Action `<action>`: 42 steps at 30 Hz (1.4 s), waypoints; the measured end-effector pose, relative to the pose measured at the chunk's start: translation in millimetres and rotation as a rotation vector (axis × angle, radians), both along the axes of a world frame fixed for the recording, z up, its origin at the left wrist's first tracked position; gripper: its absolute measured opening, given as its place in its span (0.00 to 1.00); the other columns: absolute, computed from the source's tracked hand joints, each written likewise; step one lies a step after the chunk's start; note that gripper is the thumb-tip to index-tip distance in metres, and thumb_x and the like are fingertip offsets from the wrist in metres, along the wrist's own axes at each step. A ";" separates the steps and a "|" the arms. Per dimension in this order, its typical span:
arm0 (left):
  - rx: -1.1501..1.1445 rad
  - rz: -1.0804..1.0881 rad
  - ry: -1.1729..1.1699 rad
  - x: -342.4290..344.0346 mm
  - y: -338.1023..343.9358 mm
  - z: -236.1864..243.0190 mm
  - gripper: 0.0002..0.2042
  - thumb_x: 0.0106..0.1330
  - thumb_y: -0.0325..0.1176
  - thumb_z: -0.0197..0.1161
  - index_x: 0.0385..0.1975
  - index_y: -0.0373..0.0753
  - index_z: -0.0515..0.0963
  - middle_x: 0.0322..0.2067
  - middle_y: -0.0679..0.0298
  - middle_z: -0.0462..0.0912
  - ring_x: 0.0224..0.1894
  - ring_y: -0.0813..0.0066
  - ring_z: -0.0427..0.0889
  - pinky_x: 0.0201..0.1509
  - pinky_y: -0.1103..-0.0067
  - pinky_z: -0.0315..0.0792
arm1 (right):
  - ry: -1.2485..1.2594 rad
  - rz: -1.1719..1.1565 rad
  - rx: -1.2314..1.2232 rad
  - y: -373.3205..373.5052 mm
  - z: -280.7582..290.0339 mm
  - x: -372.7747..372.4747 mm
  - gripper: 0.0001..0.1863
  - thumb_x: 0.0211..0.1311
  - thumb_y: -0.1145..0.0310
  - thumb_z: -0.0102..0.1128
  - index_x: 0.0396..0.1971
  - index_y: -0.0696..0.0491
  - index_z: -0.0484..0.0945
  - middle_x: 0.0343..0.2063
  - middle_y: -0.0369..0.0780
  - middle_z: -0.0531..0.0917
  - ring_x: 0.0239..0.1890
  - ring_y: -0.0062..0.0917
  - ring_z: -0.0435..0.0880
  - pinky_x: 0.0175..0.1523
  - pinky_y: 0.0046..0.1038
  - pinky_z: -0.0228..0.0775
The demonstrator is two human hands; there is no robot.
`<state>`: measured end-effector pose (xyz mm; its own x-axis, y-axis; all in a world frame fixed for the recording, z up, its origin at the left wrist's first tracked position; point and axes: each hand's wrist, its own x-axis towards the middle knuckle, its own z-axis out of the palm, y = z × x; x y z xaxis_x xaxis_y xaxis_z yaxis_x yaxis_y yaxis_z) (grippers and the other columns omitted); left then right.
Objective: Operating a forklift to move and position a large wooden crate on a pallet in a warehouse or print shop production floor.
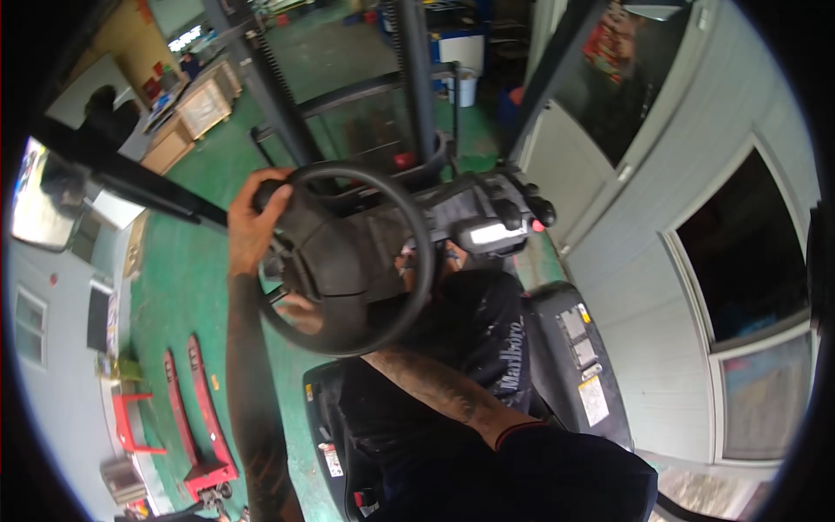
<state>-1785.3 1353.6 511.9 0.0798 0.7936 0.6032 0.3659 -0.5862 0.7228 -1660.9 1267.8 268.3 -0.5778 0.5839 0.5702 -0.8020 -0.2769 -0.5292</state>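
I sit at the controls of a forklift. My left hand (253, 224) is closed round the dark spinner knob (269, 193) at the upper left of the black steering wheel (424, 261). My right forearm crosses my lap toward the left, passing under the wheel. Through the wheel's lower left shows my right hand (302, 314), slightly blurred, its fingers stretched out beside a thin lever (276, 296) on the steering column (326, 252). Whether the fingertips touch that lever I cannot tell. Control levers with dark knobs (541, 211) stand right of the wheel, away from both hands.
Ahead rise the forklift's mast rails (416, 78). Close on the right runs a pale wall (626, 226) with windows and a door. A red pallet jack (209, 470) stands on the green floor at left. Wooden crates (203, 109) and a white bucket (466, 88) are farther ahead.
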 end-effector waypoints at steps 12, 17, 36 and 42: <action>0.116 0.429 -0.046 58.9 -74.6 -51.8 0.07 0.77 0.27 0.65 0.51 0.36 0.81 0.59 0.55 0.91 0.65 0.65 0.84 0.73 0.69 0.73 | -1.004 -1.010 0.025 -102.3 89.6 378.6 0.10 0.78 0.81 0.67 0.54 0.57 0.87 0.48 0.37 0.90 0.52 0.18 0.89 0.57 0.25 0.85; 0.220 0.542 -0.013 83.0 -162.1 -108.1 0.02 0.73 0.22 0.61 0.38 0.35 0.80 0.60 0.49 0.90 0.79 0.51 0.77 0.83 0.57 0.64 | -1.162 -1.750 0.562 -102.8 186.2 411.7 0.15 0.64 0.76 0.75 0.50 0.54 0.88 0.52 0.44 0.89 0.59 0.43 0.87 0.68 0.44 0.77; 0.102 0.540 0.319 360.4 -175.2 -149.6 0.03 0.78 0.27 0.67 0.42 0.38 0.79 0.65 0.45 0.87 0.80 0.41 0.73 0.86 0.43 0.54 | -1.310 -2.029 0.792 23.9 172.9 531.3 0.24 0.58 0.57 0.80 0.55 0.43 0.89 0.59 0.31 0.87 0.74 0.40 0.74 0.69 0.61 0.59; 0.450 0.283 0.551 558.4 -126.4 -138.2 0.05 0.82 0.33 0.66 0.51 0.46 0.85 0.78 0.57 0.78 0.86 0.37 0.62 0.84 0.34 0.52 | -1.186 -2.191 0.828 -35.6 110.9 682.1 0.22 0.55 0.60 0.81 0.51 0.47 0.87 0.56 0.35 0.86 0.74 0.47 0.71 0.75 0.66 0.57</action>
<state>-1226.9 1227.3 373.7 0.2933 0.5162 0.8047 0.7844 -0.6111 0.1062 -978.8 1232.2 379.2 0.0719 0.4203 0.9045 0.8865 0.3886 -0.2511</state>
